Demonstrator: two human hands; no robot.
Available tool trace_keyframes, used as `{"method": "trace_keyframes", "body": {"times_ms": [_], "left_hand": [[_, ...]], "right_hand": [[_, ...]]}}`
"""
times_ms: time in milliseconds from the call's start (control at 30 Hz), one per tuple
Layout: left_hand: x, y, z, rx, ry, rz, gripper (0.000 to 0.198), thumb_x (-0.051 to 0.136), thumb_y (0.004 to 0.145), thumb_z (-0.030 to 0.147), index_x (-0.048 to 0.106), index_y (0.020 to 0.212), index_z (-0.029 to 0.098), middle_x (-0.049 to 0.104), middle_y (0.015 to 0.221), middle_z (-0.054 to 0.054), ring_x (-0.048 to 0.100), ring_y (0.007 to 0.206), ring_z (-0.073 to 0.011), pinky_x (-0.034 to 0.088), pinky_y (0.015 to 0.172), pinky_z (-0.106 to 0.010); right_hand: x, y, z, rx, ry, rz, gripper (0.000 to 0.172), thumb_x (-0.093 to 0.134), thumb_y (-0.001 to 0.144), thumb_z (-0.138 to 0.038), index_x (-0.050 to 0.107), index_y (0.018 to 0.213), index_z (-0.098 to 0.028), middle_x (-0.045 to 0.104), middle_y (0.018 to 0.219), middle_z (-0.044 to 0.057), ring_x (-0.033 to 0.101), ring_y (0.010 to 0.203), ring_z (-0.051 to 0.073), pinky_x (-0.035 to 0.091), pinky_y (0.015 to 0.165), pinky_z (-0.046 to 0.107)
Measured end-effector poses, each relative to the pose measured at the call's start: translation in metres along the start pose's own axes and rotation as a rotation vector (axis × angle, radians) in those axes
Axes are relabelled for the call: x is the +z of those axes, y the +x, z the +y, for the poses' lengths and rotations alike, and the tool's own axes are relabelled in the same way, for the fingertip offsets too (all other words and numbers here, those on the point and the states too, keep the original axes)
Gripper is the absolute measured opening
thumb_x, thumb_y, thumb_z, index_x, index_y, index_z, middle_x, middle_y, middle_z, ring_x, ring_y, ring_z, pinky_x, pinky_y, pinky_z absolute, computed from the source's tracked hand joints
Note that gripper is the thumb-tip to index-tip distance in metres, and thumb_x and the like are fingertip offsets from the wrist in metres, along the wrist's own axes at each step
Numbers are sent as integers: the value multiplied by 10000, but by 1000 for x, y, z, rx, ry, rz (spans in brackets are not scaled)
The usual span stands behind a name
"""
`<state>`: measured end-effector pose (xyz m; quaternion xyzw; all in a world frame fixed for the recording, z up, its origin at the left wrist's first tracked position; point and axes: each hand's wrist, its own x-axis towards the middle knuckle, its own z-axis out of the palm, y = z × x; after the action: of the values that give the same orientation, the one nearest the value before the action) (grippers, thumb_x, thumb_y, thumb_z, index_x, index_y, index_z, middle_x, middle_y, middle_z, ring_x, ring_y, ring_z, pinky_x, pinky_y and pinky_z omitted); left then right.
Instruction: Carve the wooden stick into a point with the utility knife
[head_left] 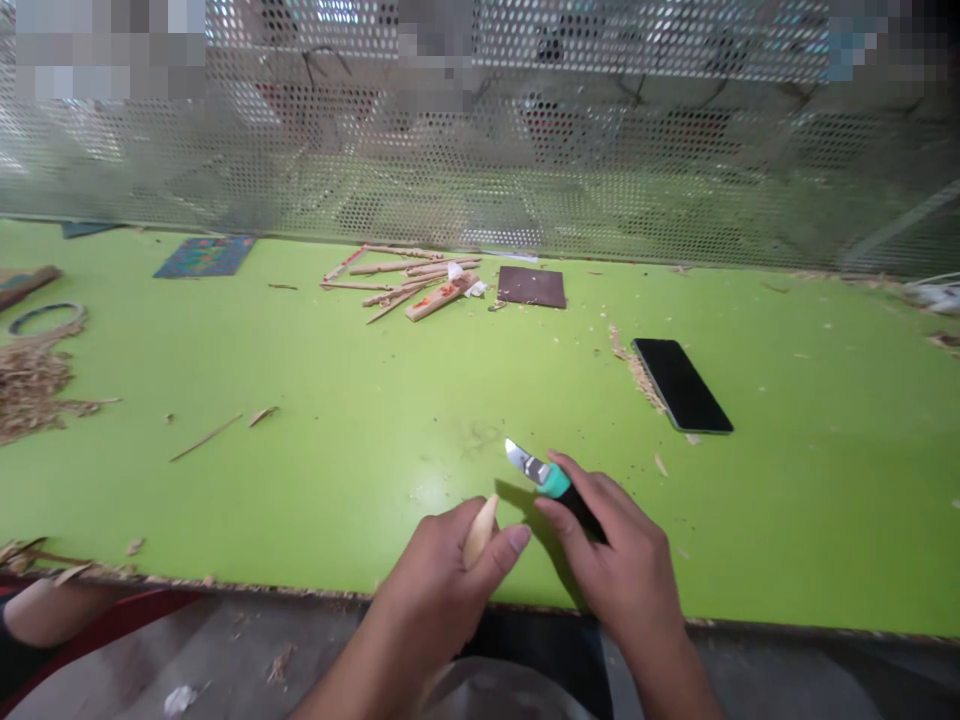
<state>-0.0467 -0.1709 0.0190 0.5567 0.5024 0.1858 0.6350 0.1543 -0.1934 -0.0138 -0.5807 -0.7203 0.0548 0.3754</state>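
My left hand (457, 560) is closed around a pale piece of wood (480, 532), whose tapered end sticks up between thumb and forefinger. The rest of the piece is hidden in the fist. My right hand (619, 545) grips a carving knife (555, 482) by its black and turquoise handle. The short, shiny blade points up and to the left, a little above the wood and apart from it. Both hands are over the front edge of the green table (337, 430).
A phone (682, 385) lies at the right beside some shavings. Several carved sticks (420, 268) and a brown rectangular sheet (531, 287) lie near the perforated metal screen (450, 170). Wood shavings (34, 385) and a ring (46, 318) are on the left. Another person's arm (56, 610) shows lower left.
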Motion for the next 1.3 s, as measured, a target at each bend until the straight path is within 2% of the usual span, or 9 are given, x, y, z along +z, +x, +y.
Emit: {"method": "trace_keyframes", "body": {"times_ms": [100, 200, 400, 500, 600, 733, 900, 1033, 1300], "left_hand": [[-2, -1, -4, 70, -3, 67, 386, 546, 1045, 577, 536, 912, 215, 500, 645, 65, 437, 540, -115, 366, 525, -233], [-6, -3, -6, 122, -128, -5, 331, 502, 1086, 528, 555, 1023, 208, 506, 672, 65, 456, 595, -122, 417, 595, -238], [-8, -3, -4, 93, -165, -93, 363, 515, 1079, 541, 585, 1190, 202, 509, 653, 76, 486, 525, -130, 445, 509, -236], [-6, -3, -4, 172, -49, 21, 319, 553, 1074, 512, 622, 1153, 210, 654, 873, 4, 611, 797, -175, 504, 734, -279], [-3, -5, -8, 207, 31, 88, 340, 587, 1054, 542, 608, 1121, 210, 666, 1049, -34, 596, 977, -222, 479, 850, -319], [0, -11, -8, 243, 77, 53, 299, 508, 1096, 517, 540, 1086, 220, 599, 1048, -37, 565, 976, -216, 471, 855, -315], [1, -20, -2, 270, 105, 40, 285, 371, 1148, 475, 512, 1129, 228, 580, 1037, -35, 555, 893, -193, 474, 849, -321], [2, -23, -1, 203, 125, 65, 304, 362, 1147, 503, 495, 1209, 237, 629, 1039, -41, 603, 920, -215, 470, 857, -345], [4, -27, -1, 250, 108, 62, 330, 372, 1135, 523, 498, 1215, 228, 609, 1012, -34, 600, 854, -198, 498, 795, -318]], "right_hand": [[0, -1, 1, 44, -4, 24, 360, 607, 1097, -409, 686, 1366, -184, 799, 1074, 116, 752, 949, 251, 558, 826, 349], [1, -2, 0, 45, 1, 6, 360, 605, 1094, -432, 707, 1330, -179, 799, 1034, 107, 756, 913, 251, 560, 811, 354], [3, -3, -1, 7, 16, -46, 366, 605, 1085, -488, 701, 1276, -190, 806, 1042, 109, 770, 910, 262, 568, 800, 367], [1, -1, -2, -35, 29, -74, 323, 597, 1090, -484, 703, 1186, -195, 799, 972, 97, 757, 853, 254, 557, 768, 364], [-2, 3, -5, -110, 58, -134, 349, 559, 1106, -490, 701, 1188, -182, 787, 932, 89, 739, 823, 241, 557, 742, 357], [-5, 4, -8, -180, 98, -200, 333, 532, 1121, -453, 703, 1216, -184, 761, 885, 58, 706, 772, 218, 553, 701, 344], [-1, 0, -7, -160, 160, -171, 313, 587, 1104, -433, 688, 1279, -194, 755, 904, 56, 695, 791, 215, 550, 724, 347], [0, -1, -6, -149, 170, -159, 336, 617, 1089, -451, 684, 1303, -200, 760, 918, 63, 700, 800, 220, 555, 734, 356], [-6, 2, -8, -185, 167, -212, 339, 610, 1093, -436, 705, 1296, -182, 753, 879, 61, 688, 759, 215, 559, 687, 354]]}}
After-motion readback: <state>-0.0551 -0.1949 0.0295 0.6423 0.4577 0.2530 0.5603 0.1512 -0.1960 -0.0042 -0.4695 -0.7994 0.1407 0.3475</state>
